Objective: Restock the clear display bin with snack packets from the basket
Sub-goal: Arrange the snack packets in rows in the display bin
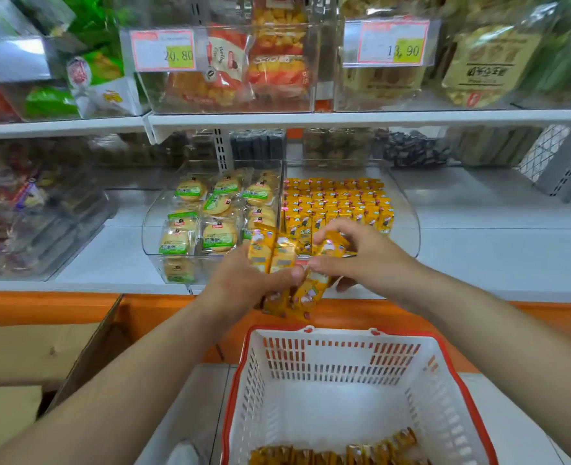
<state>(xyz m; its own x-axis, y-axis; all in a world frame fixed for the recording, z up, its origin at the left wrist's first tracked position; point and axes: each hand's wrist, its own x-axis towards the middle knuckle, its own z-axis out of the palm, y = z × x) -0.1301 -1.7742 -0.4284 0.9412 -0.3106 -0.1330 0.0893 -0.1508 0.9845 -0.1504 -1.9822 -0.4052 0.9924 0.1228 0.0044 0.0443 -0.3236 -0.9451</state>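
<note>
Snack packets (338, 453) of shiny yellow-orange foil lie in a loose row along the near floor of a white slotted plastic basket (341, 364) with a red rim, which sits low and closest to the viewer. To its left stands an open brown cardboard box (25, 357).

Above the basket's far rim both bare forearms reach forward and the hands meet. The left hand (244, 280) has its fingers and thumb curled round a fanned bunch (270, 255) of the same yellow packets. Some poke up past the knuckles and others hang below the palm. The right hand (364, 260) touches that bunch, thumb and fingertips pinching a single packet (332, 246) at its top.

Both hands hover over the orange front ledge (59, 307) of the shelving, just in front of the clear curved-front acrylic display bin (410, 226). That bin rests on a white shelf (495, 250). Its right compartment holds neat upright rows of matching yellow packets (334, 199). Its left compartment holds round pale biscuits (210, 213) in clear wrappers with green labels.

Further back and higher, a second white shelf (344, 117) carries more clear bins of bagged snacks, with a price tag (163, 50) reading 20.80 and another price tag (391, 41) reading 13.90.
</note>
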